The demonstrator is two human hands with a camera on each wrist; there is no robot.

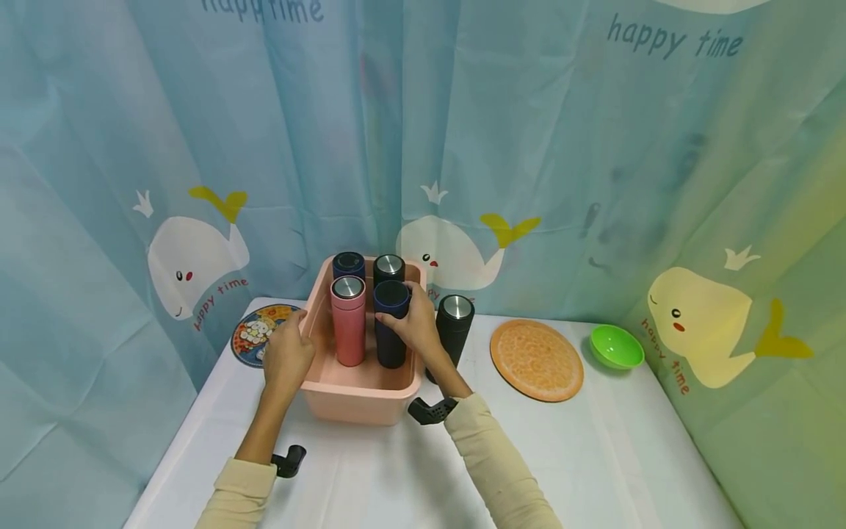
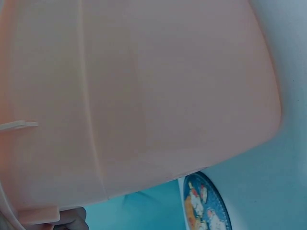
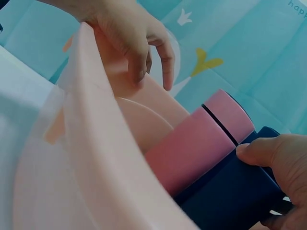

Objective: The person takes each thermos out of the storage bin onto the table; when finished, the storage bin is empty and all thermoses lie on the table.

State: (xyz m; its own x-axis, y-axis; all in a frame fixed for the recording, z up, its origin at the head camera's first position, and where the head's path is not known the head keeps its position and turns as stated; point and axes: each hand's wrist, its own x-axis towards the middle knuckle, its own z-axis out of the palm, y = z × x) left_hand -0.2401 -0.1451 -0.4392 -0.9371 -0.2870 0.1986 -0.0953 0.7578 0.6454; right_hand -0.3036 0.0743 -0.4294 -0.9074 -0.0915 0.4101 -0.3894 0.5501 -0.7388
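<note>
A pink bin (image 1: 360,393) on the table holds several upright bottles. In it are a pink bottle (image 1: 349,323), a dark blue one (image 1: 390,342) at the front right, and two dark ones behind. My right hand (image 1: 416,319) grips the front dark blue bottle (image 3: 225,201) near its top, thumb (image 3: 261,151) on its side. With my left hand (image 1: 288,356), I hold the bin's left rim; the right wrist view shows that left hand (image 3: 129,38) over the rim. The left wrist view is mostly the bin's outer wall (image 2: 192,86).
A black bottle (image 1: 454,327) stands just right of the bin. Farther right lie a round orange mat (image 1: 537,360) and a green bowl (image 1: 616,347). A patterned round plate (image 1: 254,334) is left of the bin. A curtain (image 1: 344,147) hangs behind the table.
</note>
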